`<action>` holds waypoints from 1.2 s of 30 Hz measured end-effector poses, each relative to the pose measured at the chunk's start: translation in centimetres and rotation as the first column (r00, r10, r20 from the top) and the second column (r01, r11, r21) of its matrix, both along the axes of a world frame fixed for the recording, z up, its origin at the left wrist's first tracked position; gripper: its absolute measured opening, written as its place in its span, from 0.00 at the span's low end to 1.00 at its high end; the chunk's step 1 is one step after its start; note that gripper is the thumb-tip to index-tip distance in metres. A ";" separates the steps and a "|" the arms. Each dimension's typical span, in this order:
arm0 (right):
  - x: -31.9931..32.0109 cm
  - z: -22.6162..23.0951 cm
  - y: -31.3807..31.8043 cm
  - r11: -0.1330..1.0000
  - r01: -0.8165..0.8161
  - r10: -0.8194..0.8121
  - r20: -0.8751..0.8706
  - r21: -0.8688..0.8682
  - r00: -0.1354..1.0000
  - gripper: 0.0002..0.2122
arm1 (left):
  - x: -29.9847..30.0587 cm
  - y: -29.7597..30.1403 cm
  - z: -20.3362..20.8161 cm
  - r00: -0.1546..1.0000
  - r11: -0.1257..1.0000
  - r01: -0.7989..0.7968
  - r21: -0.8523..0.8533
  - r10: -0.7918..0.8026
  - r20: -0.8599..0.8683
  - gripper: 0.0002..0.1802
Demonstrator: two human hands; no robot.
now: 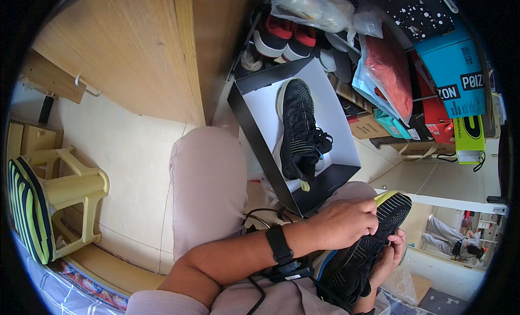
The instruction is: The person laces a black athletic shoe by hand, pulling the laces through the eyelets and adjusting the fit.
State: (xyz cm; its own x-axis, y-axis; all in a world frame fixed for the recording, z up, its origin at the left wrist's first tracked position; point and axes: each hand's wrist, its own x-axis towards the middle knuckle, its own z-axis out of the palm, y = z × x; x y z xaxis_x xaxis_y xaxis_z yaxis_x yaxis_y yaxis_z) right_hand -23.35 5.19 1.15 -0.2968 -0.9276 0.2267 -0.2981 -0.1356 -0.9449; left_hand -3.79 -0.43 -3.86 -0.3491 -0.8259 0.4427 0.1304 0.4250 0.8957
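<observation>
Diagonally, the held shoe (358, 259) lies toe up-right, left grip (349, 223) and right grip (389, 259) both clamped on it, left nearer the box (331, 189).

**Black shoe (357, 261) up in both hands!**

And here it is, slanting over my lap, one end pointing up and away to my right! Dark upper, fine pale striping, a bright yellow edge at that far end, blue and white along its left side, my left fingers (370, 219) and right fingers (400, 239) gripping it.
</observation>
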 end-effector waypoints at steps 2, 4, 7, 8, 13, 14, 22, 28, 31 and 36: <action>0.1 0.1 -0.1 1.000 0.020 -0.020 -0.021 0.005 1.000 0.08 | -0.1 0.0 0.0 1.000 1.000 -0.021 -0.015 0.021 0.001 0.03; -0.3 0.0 -0.1 1.000 0.019 -0.018 -0.036 0.009 0.999 0.08 | -0.1 0.0 -0.1 0.999 0.999 -0.032 -0.018 0.032 -0.012 0.03; -1.0 -0.1 -0.1 1.000 0.022 -0.021 -0.075 0.018 0.997 0.09 | 0.0 0.1 -0.1 0.998 0.999 -0.046 -0.008 0.045 -0.034 0.03; -1.1 -0.2 -0.2 0.999 0.027 -0.024 -0.099 0.024 0.995 0.09 | 0.1 0.1 0.0 0.998 0.999 -0.048 0.005 0.049 -0.042 0.03; -2.2 -1.0 0.2 1.000 -0.014 0.014 0.064 0.005 0.998 0.07 | -0.3 0.2 0.2 0.998 0.999 -0.040 0.009 0.040 -0.043 0.04; -2.6 -1.1 0.4 1.000 -0.008 0.009 0.114 -0.006 0.993 0.07 | -0.5 0.3 0.3 0.998 0.999 -0.045 -0.006 0.045 -0.037 0.04; -1.8 -0.4 -0.3 0.999 0.018 -0.004 -0.267 0.049 0.964 0.08 | -0.2 -1.1 -0.7 0.991 0.993 -0.111 -0.041 0.108 -0.074 0.03; 0.3 1.2 0.3 0.989 -0.080 0.096 -0.132 0.124 0.987 0.13 | 0.2 -1.5 0.0 0.999 0.998 -0.044 -0.035 0.044 -0.016 0.04; -0.5 1.2 1.0 0.989 -0.072 0.092 -0.149 0.132 0.985 0.13 | 0.3 -1.4 0.1 0.999 1.000 -0.006 0.010 0.005 0.037 0.06; -1.5 0.6 1.7 0.990 -0.101 0.112 -0.115 0.102 0.987 0.09 | -0.1 -0.9 -0.4 0.999 0.998 0.033 0.058 -0.031 -0.039 0.08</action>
State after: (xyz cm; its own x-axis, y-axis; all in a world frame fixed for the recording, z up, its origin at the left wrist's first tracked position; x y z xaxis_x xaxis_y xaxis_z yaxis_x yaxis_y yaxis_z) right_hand -24.83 6.94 1.79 -0.1713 -0.9715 0.1638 -0.3984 -0.0838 -0.9134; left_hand -3.85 -1.36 -4.26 -0.3595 -0.8394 0.4077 0.1778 0.3673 0.9129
